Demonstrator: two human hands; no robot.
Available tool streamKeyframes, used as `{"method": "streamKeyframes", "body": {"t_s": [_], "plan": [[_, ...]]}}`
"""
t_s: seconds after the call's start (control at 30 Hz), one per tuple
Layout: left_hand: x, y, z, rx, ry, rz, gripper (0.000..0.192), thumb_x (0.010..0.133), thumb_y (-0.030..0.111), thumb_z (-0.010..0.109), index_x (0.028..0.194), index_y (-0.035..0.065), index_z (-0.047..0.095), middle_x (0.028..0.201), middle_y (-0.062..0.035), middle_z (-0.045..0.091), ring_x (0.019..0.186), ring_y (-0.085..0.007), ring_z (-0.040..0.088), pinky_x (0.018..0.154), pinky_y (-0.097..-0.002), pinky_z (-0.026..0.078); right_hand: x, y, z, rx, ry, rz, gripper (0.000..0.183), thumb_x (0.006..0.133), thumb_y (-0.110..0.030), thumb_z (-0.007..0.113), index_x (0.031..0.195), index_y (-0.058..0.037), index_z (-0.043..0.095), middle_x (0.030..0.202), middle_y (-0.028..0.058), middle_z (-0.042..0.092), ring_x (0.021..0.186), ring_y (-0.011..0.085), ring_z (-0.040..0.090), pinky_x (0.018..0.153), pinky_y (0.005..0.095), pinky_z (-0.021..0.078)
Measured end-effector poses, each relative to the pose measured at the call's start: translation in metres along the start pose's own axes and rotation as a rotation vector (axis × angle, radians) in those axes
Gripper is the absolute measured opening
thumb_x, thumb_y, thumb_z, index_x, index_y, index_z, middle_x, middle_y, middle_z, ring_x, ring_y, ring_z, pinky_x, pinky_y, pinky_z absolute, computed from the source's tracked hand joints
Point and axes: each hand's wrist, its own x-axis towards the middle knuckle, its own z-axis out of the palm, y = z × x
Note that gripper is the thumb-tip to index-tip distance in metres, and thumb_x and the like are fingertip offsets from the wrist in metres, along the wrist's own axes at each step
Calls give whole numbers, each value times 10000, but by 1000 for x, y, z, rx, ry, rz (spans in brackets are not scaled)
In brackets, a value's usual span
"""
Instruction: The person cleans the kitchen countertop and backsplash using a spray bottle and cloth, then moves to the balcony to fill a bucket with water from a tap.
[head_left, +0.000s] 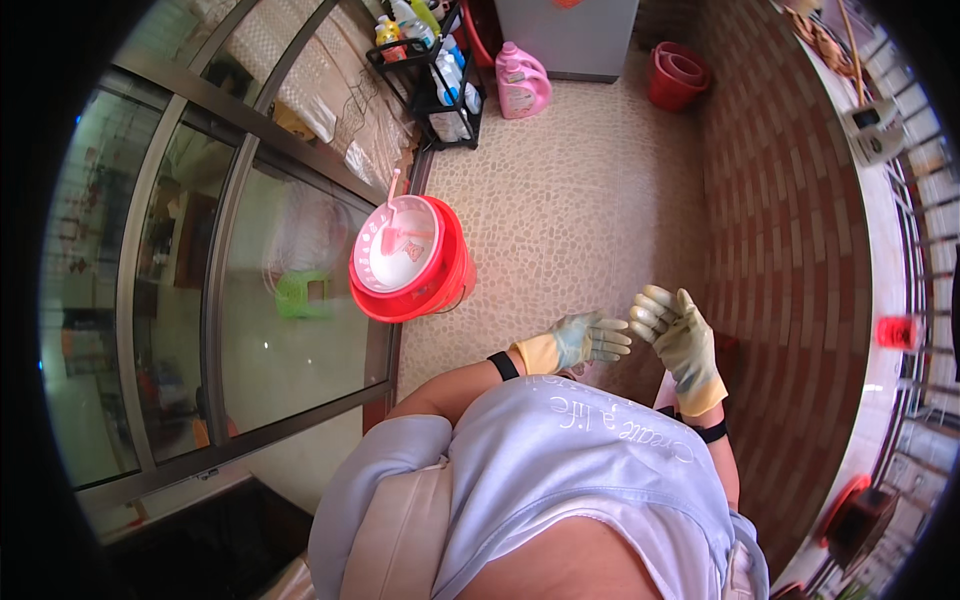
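Observation:
Both hands wear pale green-blue rubber gloves with yellow cuffs. My left hand (591, 339) is held in front of my waist, its fingers stretched out toward the right hand and nothing in them. A short gap separates it from my right hand (673, 337), which is raised with its fingers partly bent and its thumb apart, also holding nothing. Ahead and to the left, a pink-rimmed basin (399, 255) rests on red buckets (459, 259). Inside the basin lies a pink long-handled brush (391, 238).
Glass sliding doors (300, 300) line the left; a tiled brick-pattern wall (787, 300) runs along the right. Ahead stand a black shelf cart (442, 105) with bottles, a pink detergent jug (521, 86), a grey cabinet-like appliance (570, 37) and a red bucket (675, 79).

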Motion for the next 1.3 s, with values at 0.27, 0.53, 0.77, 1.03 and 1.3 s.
{"method": "streamKeyframes", "body": {"t_s": [0.27,0.53,0.77,1.03,1.3], "plan": [[44,107,3,-119,-84,178,562,955,424,457,1254,-51,494,1190,-269,574,1088,-378,583,970,-481,448,136,-64,37,-31,-61,207,507,983,-385,401,1173,62,546,1083,196,626,935,308,619,871,449,493],[82,280,23,-54,-35,225,498,971,383,425,1216,-42,513,1115,-241,614,1025,-367,615,896,-487,488,269,-130,90,-20,-90,178,505,993,-368,382,1196,72,528,1092,200,619,945,303,616,874,429,494],[129,379,30,-213,133,261,475,981,365,399,1177,-48,525,1059,-228,628,938,-379,632,889,-520,496,366,-184,89,52,-160,255,515,1012,-343,322,1208,98,503,1109,257,606,979,348,620,915,444,484],[181,458,55,-317,111,340,501,993,358,377,1235,-67,486,1207,-277,548,1098,-425,559,969,-503,452,488,-268,90,-79,-262,413,494,1018,-327,318,1212,88,505,1104,237,612,982,340,623,908,449,489],[235,511,64,-308,62,403,516,995,385,369,1302,-17,470,1269,-220,539,1153,-371,541,990,-469,430,578,-350,101,-244,-245,420,489,1015,-341,323,1185,67,534,1087,217,623,959,314,622,884,425,487]]}}
